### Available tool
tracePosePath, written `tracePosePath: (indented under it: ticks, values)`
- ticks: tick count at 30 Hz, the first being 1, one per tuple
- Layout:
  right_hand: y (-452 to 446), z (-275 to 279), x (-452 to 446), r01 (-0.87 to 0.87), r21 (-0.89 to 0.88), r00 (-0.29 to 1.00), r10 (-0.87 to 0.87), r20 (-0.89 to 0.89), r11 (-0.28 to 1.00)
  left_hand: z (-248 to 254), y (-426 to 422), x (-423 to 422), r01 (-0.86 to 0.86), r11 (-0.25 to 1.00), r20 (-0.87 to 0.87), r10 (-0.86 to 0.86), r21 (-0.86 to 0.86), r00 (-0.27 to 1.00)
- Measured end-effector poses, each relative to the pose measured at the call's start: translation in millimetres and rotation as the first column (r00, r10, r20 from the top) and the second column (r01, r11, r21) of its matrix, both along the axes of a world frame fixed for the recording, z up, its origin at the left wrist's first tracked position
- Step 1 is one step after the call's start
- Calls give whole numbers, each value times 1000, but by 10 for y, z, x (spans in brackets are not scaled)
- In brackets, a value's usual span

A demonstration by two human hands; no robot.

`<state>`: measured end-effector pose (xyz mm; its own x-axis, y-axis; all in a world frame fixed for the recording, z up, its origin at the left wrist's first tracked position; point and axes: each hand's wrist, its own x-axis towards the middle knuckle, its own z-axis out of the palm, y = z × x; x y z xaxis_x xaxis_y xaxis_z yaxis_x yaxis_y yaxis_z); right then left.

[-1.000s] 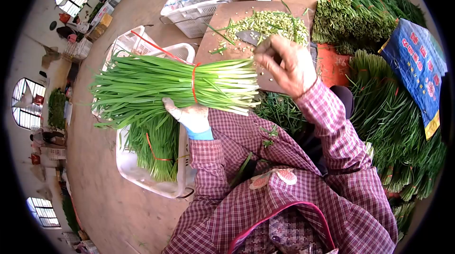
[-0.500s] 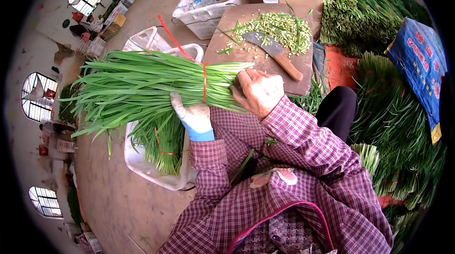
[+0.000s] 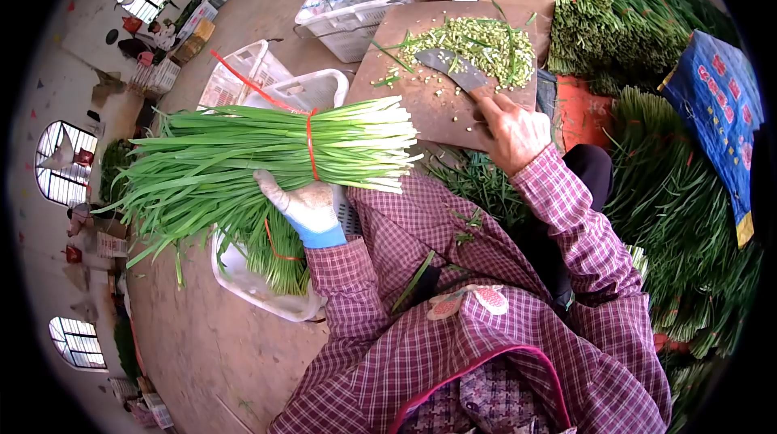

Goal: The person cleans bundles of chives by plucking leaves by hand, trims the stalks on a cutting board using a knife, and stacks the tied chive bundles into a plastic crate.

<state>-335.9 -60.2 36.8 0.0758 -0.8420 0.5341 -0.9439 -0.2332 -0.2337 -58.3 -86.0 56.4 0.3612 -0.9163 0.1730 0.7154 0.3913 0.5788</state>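
Where the head view looks down past the checked sleeves, the items are as follows. Bunch (image 3: pixel 364 142): long green leaves with pale cut stems, lying sideways above the lap, leaves to the left, stem ends near the board (image 3: pixel 437 114); one red band (image 3: pixel 311 146) around it, a long loose tail. Left hand (image 3: pixel 307 211): pale glove, blue cuff; thumb against the bunch's near side, fingers out of sight beneath, the bunch held between. Right hand (image 3: pixel 514 134): bare, fingers curled together around the handle of the knife (image 3: pixel 453 70), whose blade lies on the board beside the chopped bits (image 3: pixel 502 49). Basin (image 3: pixel 251 284): white, below the leaves, holding a second banded bunch (image 3: pixel 283 268). Right side: piled greens (image 3: pixel 664 183), blue sack (image 3: pixel 716 102).

Handling, as judged: moderate weight; stems fairly firm, leaves limp, easily bruised, probably slick if damp. Best hold: at the band, palm under, thumb over, pressure light; gripped by the leaf tips, it would sag and splay.
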Motion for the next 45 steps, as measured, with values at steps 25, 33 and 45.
tracePosePath:
  ticks: [25, 33, 45]
  values:
    - [-68, 194, -275, -109, 85, 994, 111, -18, 990, -516, -144, 713, 197, 744, -315, -486, -638, 815]
    - [219, 45, 78, -449, 135, 874, 402, 273, 883, -215, -168, 445, 504, 703, -539, -709, -501, 454]
    - [374, 335, 537, -702, -173, 450, 618, 645, 691, -245, -314, 253, 615, 587, -273, -802, -527, 532]
